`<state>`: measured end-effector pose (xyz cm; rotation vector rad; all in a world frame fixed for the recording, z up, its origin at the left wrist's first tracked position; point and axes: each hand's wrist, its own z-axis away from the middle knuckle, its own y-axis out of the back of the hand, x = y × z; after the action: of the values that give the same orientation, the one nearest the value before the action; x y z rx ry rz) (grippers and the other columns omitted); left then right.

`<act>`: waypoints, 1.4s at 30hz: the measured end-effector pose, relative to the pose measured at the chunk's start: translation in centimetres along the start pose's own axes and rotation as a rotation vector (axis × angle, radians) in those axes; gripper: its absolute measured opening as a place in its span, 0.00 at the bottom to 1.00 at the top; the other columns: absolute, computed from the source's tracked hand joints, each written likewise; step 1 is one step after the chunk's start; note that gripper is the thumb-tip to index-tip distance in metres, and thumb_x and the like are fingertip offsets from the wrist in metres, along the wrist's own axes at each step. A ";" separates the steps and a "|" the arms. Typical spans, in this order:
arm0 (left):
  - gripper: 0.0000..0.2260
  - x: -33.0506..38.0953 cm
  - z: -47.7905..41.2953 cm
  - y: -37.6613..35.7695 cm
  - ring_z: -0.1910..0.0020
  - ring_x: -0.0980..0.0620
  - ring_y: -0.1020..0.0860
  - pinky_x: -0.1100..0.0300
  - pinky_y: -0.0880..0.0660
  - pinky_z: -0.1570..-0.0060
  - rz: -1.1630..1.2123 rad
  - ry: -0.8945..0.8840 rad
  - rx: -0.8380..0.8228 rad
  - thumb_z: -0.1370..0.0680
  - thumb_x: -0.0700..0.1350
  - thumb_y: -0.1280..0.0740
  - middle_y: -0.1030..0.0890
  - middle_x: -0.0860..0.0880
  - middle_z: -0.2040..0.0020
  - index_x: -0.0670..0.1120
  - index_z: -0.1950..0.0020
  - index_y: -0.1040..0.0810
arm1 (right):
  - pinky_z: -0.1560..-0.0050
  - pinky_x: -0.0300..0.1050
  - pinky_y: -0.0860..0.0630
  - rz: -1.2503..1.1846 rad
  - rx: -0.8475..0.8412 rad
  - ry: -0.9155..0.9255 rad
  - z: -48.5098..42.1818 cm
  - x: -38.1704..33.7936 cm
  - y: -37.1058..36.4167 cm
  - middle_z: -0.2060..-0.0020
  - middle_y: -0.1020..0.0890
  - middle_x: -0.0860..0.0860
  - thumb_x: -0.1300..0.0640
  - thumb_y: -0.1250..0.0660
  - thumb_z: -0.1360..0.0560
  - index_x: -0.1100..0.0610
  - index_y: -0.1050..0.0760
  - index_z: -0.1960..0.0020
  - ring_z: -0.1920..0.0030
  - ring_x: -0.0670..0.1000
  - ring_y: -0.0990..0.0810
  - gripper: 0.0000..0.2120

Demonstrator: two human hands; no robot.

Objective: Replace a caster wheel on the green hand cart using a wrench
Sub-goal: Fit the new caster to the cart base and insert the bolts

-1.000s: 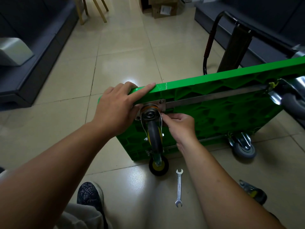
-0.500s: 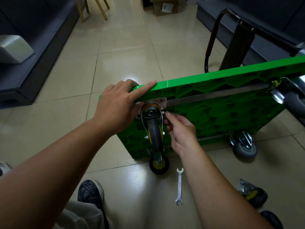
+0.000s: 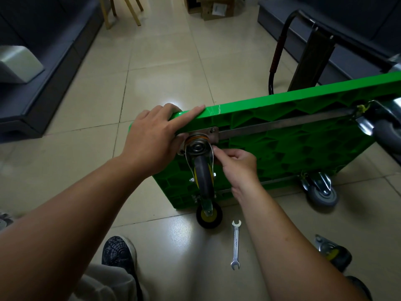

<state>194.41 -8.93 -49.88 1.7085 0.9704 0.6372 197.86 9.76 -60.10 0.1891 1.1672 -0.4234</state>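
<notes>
The green hand cart [image 3: 282, 153] stands on edge on the tiled floor [image 3: 162, 61], left hand [image 3: 152, 137] resting straight-fingered on its top edge, right hand [image 3: 236, 164] pinching a fastener, too small to make out, at the caster wheel [image 3: 204, 181], above the wrench [image 3: 236, 244], its stamping unreadable, and a loose caster [image 3: 334, 253].

a green hand cart [image 3: 293, 148], a silver wrench [image 3: 236, 244] and beige floor tiles [image 3: 165, 61] are seen.
</notes>
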 end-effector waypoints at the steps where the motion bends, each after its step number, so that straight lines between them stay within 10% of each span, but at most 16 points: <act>1: 0.32 0.0 0.0 0.0 0.46 0.43 0.24 0.52 0.34 0.52 -0.003 0.000 -0.001 0.19 0.49 0.31 0.22 0.44 0.40 0.61 0.18 0.40 | 0.71 0.27 0.28 0.002 0.010 0.037 0.0 0.1 -0.1 0.67 0.14 0.42 0.52 0.20 0.30 0.53 0.19 0.56 0.65 0.39 0.16 0.09; 10: 0.32 0.0 0.0 0.0 0.46 0.43 0.25 0.52 0.33 0.52 0.001 0.002 -0.007 0.19 0.48 0.32 0.22 0.44 0.39 0.61 0.18 0.41 | 0.65 0.32 0.24 -0.107 0.055 0.226 0.2 1.3 -0.5 0.64 0.13 0.50 0.57 0.21 0.29 0.56 0.20 0.57 0.64 0.44 0.15 0.08; 22: 0.32 -0.1 0.0 -0.1 0.46 0.43 0.25 0.51 0.31 0.52 -0.001 -0.003 0.000 0.19 0.48 0.31 0.22 0.44 0.40 0.61 0.18 0.41 | 0.42 0.50 0.21 -0.031 -0.036 -0.100 0.1 0.3 -0.5 0.53 0.13 0.51 0.45 0.24 0.27 0.56 0.16 0.51 0.47 0.52 0.16 0.14; 28: 0.33 0.0 0.1 -0.1 0.45 0.43 0.24 0.51 0.31 0.51 -0.006 0.004 -0.004 0.19 0.48 0.31 0.22 0.44 0.39 0.62 0.18 0.41 | 0.70 0.27 0.28 0.048 0.060 0.091 0.8 0.1 -0.2 0.63 0.14 0.47 0.52 0.22 0.28 0.54 0.17 0.57 0.66 0.38 0.18 0.07; 42: 0.32 -0.1 0.1 -0.1 0.46 0.44 0.25 0.53 0.34 0.52 -0.011 0.003 -0.010 0.19 0.49 0.32 0.22 0.45 0.39 0.62 0.17 0.42 | 0.59 0.23 0.31 0.419 0.127 0.666 1.7 1.1 0.9 0.61 0.19 0.40 0.59 0.24 0.27 0.50 0.22 0.55 0.56 0.37 0.20 0.09</act>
<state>194.39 -8.98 -50.03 1.6932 0.9766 0.6371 200.05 9.76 -60.55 0.7111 1.7017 -0.0520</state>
